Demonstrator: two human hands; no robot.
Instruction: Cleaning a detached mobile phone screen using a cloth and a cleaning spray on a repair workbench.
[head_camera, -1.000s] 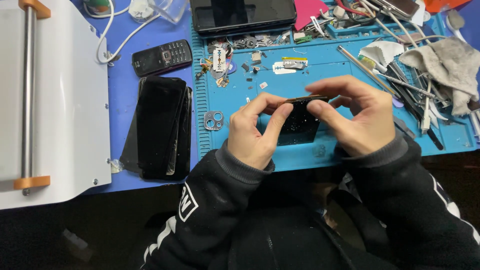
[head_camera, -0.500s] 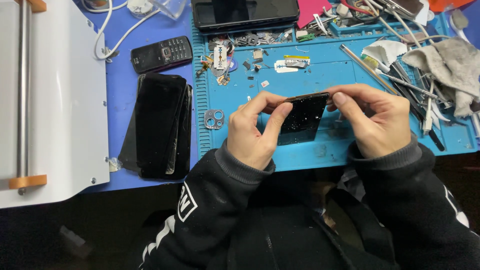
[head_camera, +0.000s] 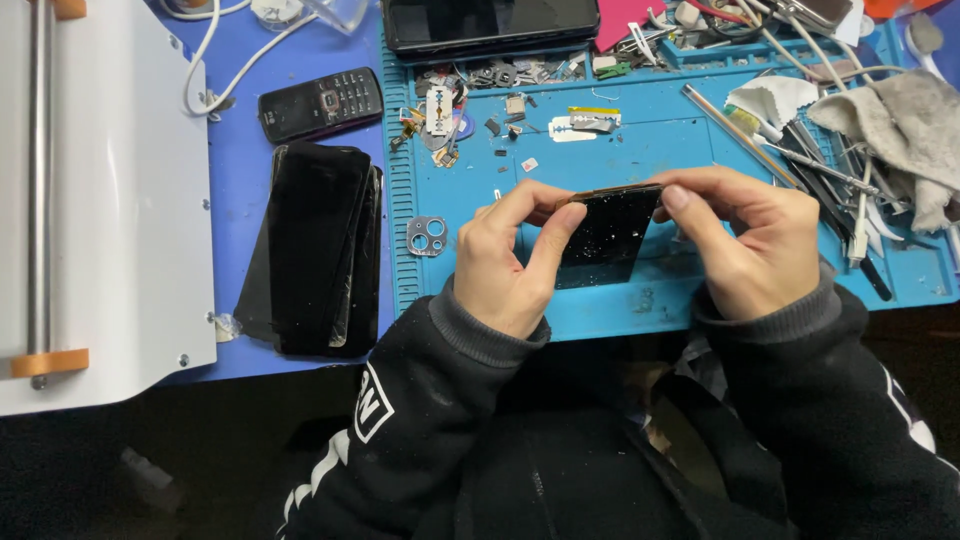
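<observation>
In the head view, a dark phone panel (head_camera: 612, 228) is held edge-up between both hands, just above the near part of a blue work mat (head_camera: 620, 150). The left hand (head_camera: 510, 260) is curled, its thumb and forefinger pinched on the panel's left end. The right hand (head_camera: 745, 240) is clamped on the right end, thumb pressed against the upper edge and fingers folded behind. The two hands are kept close together, wrists raised, both in black sleeves with grey cuffs.

A silver camera-lens frame (head_camera: 427, 236) is seen lying on the mat, just left of the left hand. Razor blades (head_camera: 440, 110) and small loose parts are scattered along the mat's far section. A tray strip at the mat's far edge is filled with small screws and metal bits; exactly which compartments are filled cannot be told. A grey cloth (head_camera: 900, 125) and a cluster of thin tools are laid at the right. A stack of black glass panels (head_camera: 315, 250) and a small keypad phone (head_camera: 320, 103) are placed left of the mat, beside a white machine (head_camera: 110, 200).
</observation>
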